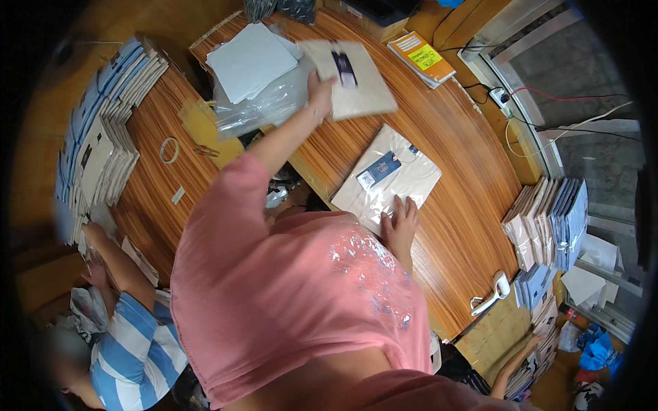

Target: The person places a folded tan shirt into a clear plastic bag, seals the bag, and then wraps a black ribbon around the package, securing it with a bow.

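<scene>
My left hand (pixel 321 97) reaches far across the table and grips the left edge of a folded beige garment (pixel 370 82). That garment has a dark label on its face and looks slightly smeared by motion. Closer to me lies another folded beige garment (pixel 411 179) in a clear plastic bag, with a dark blue hang tag (pixel 378 170) on top. My right hand (pixel 403 225) rests on its near right corner, fingers spread and flat. Left of my left hand are white sheets (pixel 250 60) on clear plastic bags (pixel 264 106).
Stacked garments (pixel 106 151) line the far left; bagged stacks (pixel 545 222) stand at right. A white handheld scanner (pixel 493 293) lies by the right table edge. An orange notebook (pixel 419 58) sits at the back. A co-worker in a striped shirt (pixel 137 342) works at lower left; another arm (pixel 510 366) shows lower right.
</scene>
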Demonstrator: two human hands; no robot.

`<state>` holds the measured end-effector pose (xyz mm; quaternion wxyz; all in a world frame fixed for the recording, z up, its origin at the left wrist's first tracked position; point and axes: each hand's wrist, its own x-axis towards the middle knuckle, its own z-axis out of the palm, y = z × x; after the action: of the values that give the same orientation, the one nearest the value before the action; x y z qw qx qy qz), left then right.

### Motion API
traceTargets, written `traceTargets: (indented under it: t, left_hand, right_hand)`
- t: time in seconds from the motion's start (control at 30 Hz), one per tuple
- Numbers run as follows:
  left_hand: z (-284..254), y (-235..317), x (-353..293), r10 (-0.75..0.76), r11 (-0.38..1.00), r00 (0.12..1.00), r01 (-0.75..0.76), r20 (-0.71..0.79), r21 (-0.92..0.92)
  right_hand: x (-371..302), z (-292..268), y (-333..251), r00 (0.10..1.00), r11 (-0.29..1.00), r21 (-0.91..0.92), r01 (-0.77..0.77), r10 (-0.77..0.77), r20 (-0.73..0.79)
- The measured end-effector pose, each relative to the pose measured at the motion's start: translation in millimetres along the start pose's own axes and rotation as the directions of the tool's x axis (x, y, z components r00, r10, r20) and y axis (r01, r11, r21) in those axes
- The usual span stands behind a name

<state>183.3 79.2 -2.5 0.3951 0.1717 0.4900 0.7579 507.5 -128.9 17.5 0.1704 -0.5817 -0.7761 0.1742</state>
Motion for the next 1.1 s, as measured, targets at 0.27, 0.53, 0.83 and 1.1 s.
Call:
traceTargets:
  t: [0.27,0.53,0.83,1.1]
  left_hand:
    - [23.6,20.2,-23.2,-0.082,0.908,0.983,0.005,0.166,0.42]
    - [-87.3,25.8,-167.6,-0.071,0.362,0.781,-0.559,0.62,0.746]
    - [-191.8,72.0,-152.4,-0.279,-0.113,0.887,-0.412,0.369,0.904]
    - [-204.6,-3.3,-137.8,-0.672,-0.599,0.714,-0.68,0.197,0.424]
  right_hand:
    - [-8.6,8.6,22.3,1.0,0.998,0.062,-0.022,0.022,0.003]
    - [-14.6,7.1,42.3,1.0,0.999,-0.035,0.009,-0.009,-0.005]
    - [-19.0,18.5,77.5,0.985,0.996,-0.027,0.089,-0.092,-0.148]
    - [-19.4,18.2,72.9,0.973,0.993,0.045,0.111,-0.1,-0.208]
